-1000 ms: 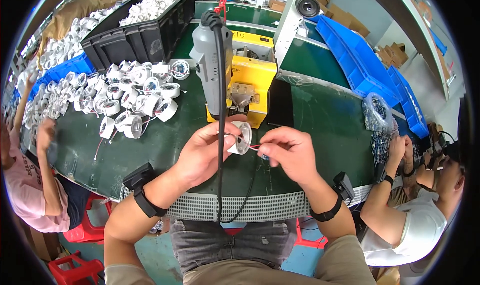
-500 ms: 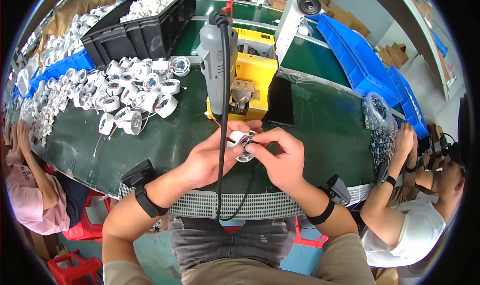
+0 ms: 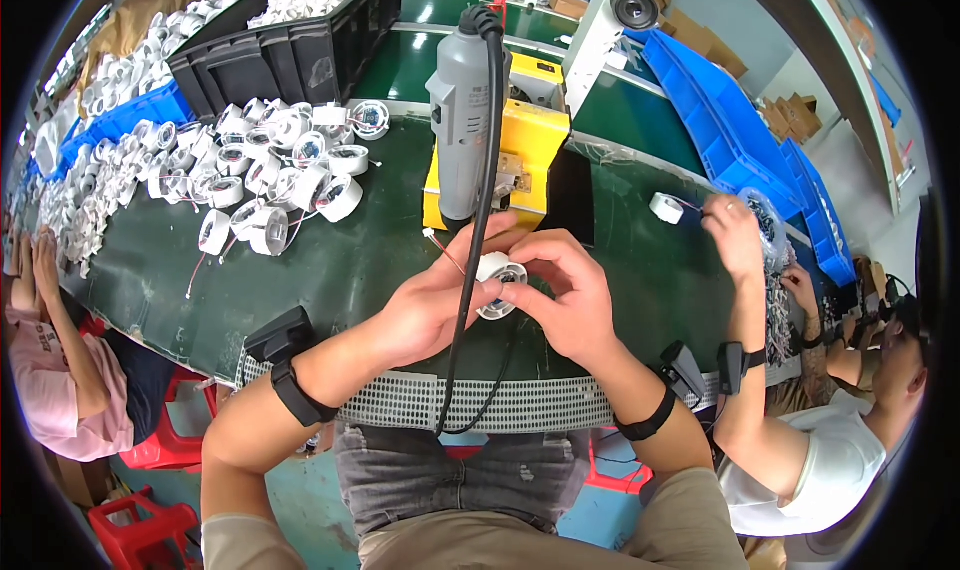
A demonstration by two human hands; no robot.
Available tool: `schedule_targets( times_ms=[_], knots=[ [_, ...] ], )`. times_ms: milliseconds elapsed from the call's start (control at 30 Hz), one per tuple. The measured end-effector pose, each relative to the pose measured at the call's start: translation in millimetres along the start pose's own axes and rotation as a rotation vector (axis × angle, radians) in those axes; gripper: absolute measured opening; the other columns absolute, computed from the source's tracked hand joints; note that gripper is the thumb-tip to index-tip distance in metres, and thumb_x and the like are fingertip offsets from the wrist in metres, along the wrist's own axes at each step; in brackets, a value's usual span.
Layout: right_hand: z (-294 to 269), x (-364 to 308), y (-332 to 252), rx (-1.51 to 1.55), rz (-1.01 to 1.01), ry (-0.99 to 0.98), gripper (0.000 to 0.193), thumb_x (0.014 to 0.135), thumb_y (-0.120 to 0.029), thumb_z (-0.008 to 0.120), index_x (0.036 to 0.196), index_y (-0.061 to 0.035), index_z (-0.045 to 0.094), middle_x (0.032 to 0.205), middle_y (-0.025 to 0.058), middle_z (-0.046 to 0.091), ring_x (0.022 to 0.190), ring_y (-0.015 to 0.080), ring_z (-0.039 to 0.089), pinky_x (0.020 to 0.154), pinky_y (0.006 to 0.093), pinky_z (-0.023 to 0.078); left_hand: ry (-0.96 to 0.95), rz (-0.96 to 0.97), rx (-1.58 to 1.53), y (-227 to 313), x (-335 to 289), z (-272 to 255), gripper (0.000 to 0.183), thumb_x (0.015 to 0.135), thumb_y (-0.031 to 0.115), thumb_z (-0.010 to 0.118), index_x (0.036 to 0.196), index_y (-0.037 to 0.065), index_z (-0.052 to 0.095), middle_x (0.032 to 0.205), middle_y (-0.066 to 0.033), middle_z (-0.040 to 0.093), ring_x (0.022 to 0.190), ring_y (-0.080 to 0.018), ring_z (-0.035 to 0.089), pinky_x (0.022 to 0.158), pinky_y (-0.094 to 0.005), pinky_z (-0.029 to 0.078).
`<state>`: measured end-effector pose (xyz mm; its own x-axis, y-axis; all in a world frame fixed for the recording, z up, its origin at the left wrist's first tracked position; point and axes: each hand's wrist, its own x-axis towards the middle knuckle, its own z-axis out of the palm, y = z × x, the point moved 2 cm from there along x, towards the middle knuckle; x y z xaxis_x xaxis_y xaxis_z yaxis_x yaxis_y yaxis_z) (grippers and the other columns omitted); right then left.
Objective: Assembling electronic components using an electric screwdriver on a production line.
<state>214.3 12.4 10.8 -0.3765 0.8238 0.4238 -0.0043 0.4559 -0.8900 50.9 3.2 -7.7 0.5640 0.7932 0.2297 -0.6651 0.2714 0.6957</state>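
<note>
Between both hands, over the near middle of the green bench, is a round white plastic housing (image 3: 492, 268) with a small circuit board in its opening. My left hand (image 3: 428, 305) is closed on its left side, thumb at the rim. The fingers of my right hand (image 3: 565, 295) pinch its right side, the thumb pressing at the opening. A thin wire with a white connector (image 3: 430, 234) sticks out past my left fingers. Right in front hangs a grey electric screwdriver (image 3: 462, 120), its black cable (image 3: 474, 250) passing before my left hand. The screwdriver's tip is hidden.
A yellow machine (image 3: 533, 150) stands behind the screwdriver. Many white housings (image 3: 270, 165) are heaped at left, near a black crate (image 3: 290, 55). Blue bins (image 3: 715, 120) line the right. A co-worker's hand (image 3: 733, 235) is by a lone white housing (image 3: 667, 207); another person (image 3: 75, 370) sits left.
The housing in my hands has turned, and its wire now shows. The co-worker at right has reached forward, and a white housing now lies by that hand. The whole view has shifted slightly.
</note>
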Motion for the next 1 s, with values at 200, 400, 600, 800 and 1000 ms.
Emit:
schedule_targets(
  times_ms=[200, 400, 600, 800, 1000],
  knots=[
    [-5.7, -0.2, 9.0, -0.150, 0.062, 0.035, 0.027, 0.078, 0.008, 0.070, 0.101, 0.0022, 0.059, 0.104, 0.0089, 0.055, 0.097, 0.0181, 0.061, 0.086, 0.0310, 0.052, 0.165, -0.223, 0.337, 2.3, 0.4, -8.1, 0.049, 0.095, 0.001, 0.051, 0.141, 0.006, 0.037, 0.123, -0.0058, 0.053, 0.111, -0.0137, 0.055, 0.093, -0.0326, 0.052],
    [-4.8, -0.2, 13.3, -0.141, 0.116, 0.032, 0.020, 0.078, 0.007, 0.071, 0.095, 0.0026, 0.061, 0.099, 0.0077, 0.055, 0.092, 0.0160, 0.061, 0.082, 0.0289, 0.052, 0.192, -0.226, 0.488, 5.9, 0.1, -9.7, 0.042, 0.095, 0.000, 0.049, 0.136, -0.001, 0.040, 0.117, -0.0084, 0.056, 0.102, -0.0133, 0.059, 0.088, -0.0347, 0.057],
    [-3.2, -1.8, 17.1, -0.160, 0.131, 0.046, 0.017, 0.078, 0.007, 0.070, 0.091, 0.0026, 0.062, 0.096, 0.0067, 0.056, 0.090, 0.0145, 0.061, 0.081, 0.0282, 0.051, 0.229, -0.183, 0.523, 0.1, 0.3, -13.4, 0.037, 0.093, 0.003, 0.054, 0.128, -0.003, 0.042, 0.109, -0.0082, 0.056, 0.098, -0.0143, 0.060, 0.084, -0.0345, 0.059],
    [-0.5, -1.0, 16.7, -0.157, 0.140, 0.071, 0.015, 0.078, 0.008, 0.070, 0.089, 0.0025, 0.062, 0.095, 0.0063, 0.056, 0.089, 0.0138, 0.061, 0.081, 0.0277, 0.051, 0.284, -0.123, 0.531, -5.6, -0.2, -17.2, 0.038, 0.091, 0.007, 0.058, 0.125, -0.002, 0.043, 0.108, -0.0092, 0.056, 0.095, -0.0153, 0.061, 0.081, -0.0327, 0.059],
    [0.4, -1.8, 16.0, -0.171, 0.146, 0.098, 0.015, 0.078, 0.008, 0.070, 0.090, 0.0025, 0.062, 0.095, 0.0060, 0.056, 0.091, 0.0137, 0.061, 0.082, 0.0274, 0.051, 0.312, -0.081, 0.589, -6.9, 1.0, -16.2, 0.033, 0.090, 0.005, 0.058, 0.121, -0.002, 0.046, 0.108, -0.0089, 0.057, 0.095, -0.0150, 0.061, 0.080, -0.0308, 0.059]
  ],
)
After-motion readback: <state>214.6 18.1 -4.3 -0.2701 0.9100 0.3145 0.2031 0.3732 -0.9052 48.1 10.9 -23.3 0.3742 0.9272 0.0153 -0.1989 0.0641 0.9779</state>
